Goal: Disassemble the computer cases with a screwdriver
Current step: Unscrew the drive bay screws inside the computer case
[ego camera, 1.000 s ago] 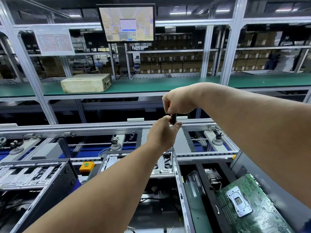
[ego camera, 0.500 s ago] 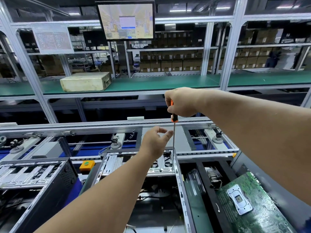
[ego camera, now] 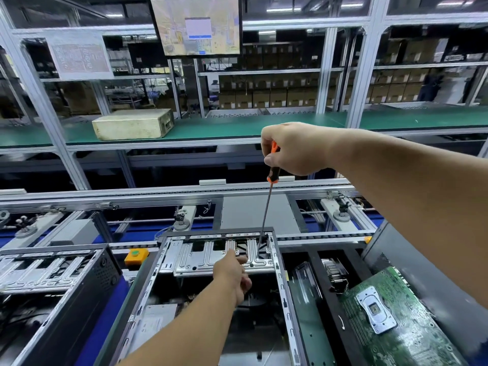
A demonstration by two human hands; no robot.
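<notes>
An open computer case [ego camera: 284, 286] lies in front of me, with a silver drive bracket [ego camera: 206, 257] across its far end. My right hand [ego camera: 295, 149] grips the orange and black handle of a long screwdriver [ego camera: 265, 207]. The shaft runs down and its tip sits at the bracket's far right corner. My left hand [ego camera: 232, 273] is low over the near edge of the bracket, fingers curled down past it; whether it holds anything is hidden.
A second open case [ego camera: 60, 276] stands at the left. A green motherboard [ego camera: 390, 320] lies at the right. A conveyor rail [ego camera: 158, 196] runs behind the cases, with an orange button box [ego camera: 135, 256] beside it. A beige box [ego camera: 132, 124] sits on the green shelf.
My left hand let go of the screwdriver shaft and dropped to the bracket. The right hand stayed on the handle; the shaft is now in plain view.
</notes>
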